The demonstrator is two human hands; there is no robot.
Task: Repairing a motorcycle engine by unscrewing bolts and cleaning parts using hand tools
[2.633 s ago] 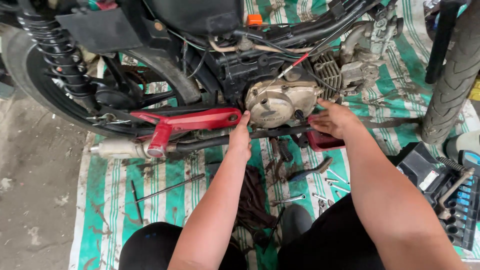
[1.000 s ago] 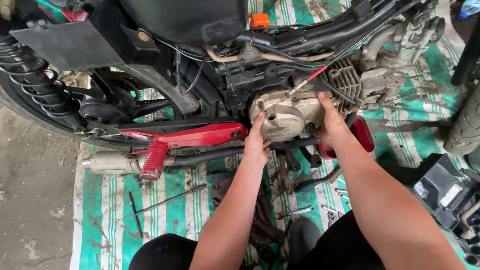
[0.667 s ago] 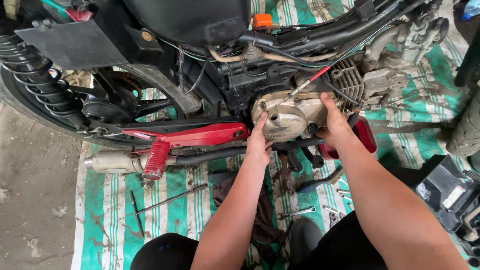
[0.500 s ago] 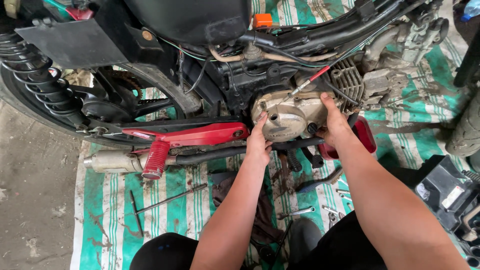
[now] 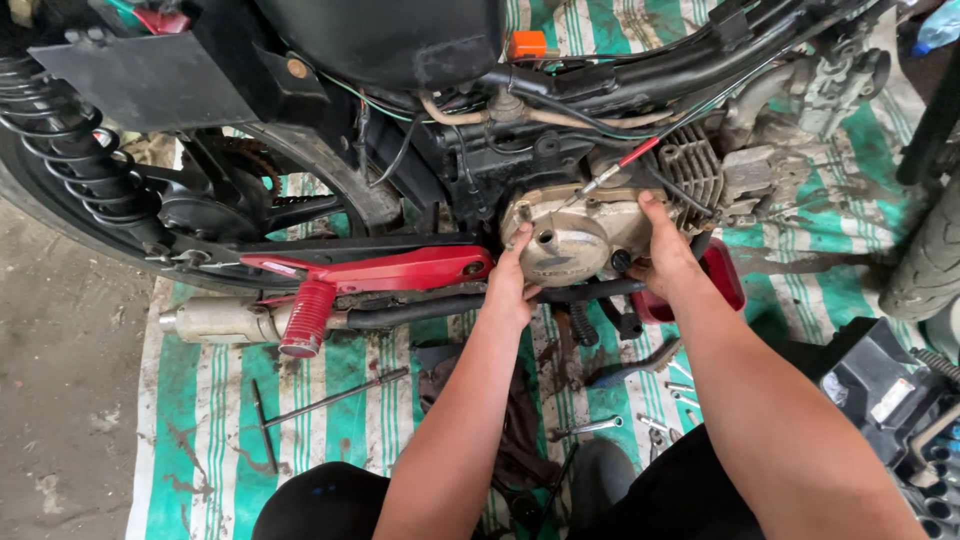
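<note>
Two bare hands press on the engine cover (image 5: 570, 240), a rounded metal plate of dull brownish colour, dirty, with a small dark hole near its middle. This cover sits on the side of a black motorcycle (image 5: 400, 60) which stands over a green and white striped sheet (image 5: 200, 400). The left hand (image 5: 512, 285) is at the left lower edge of the cover, its fingers stretched up and lying flat against the metal, not closed around anything. The right hand (image 5: 665, 255) is at the right edge of the cover, fingers spread and curved over the rim, the thumb side against the face of the cover. So the cover lies between both hands and touches both. Left of the cover a red arm (image 5: 380, 272) runs along the frame, with the grey exhaust pipe (image 5: 215, 320) below it. Below the cover, on the sheet, lie a long T-shaped wrench (image 5: 320, 400) and some small spanners (image 5: 585, 428).
</note>
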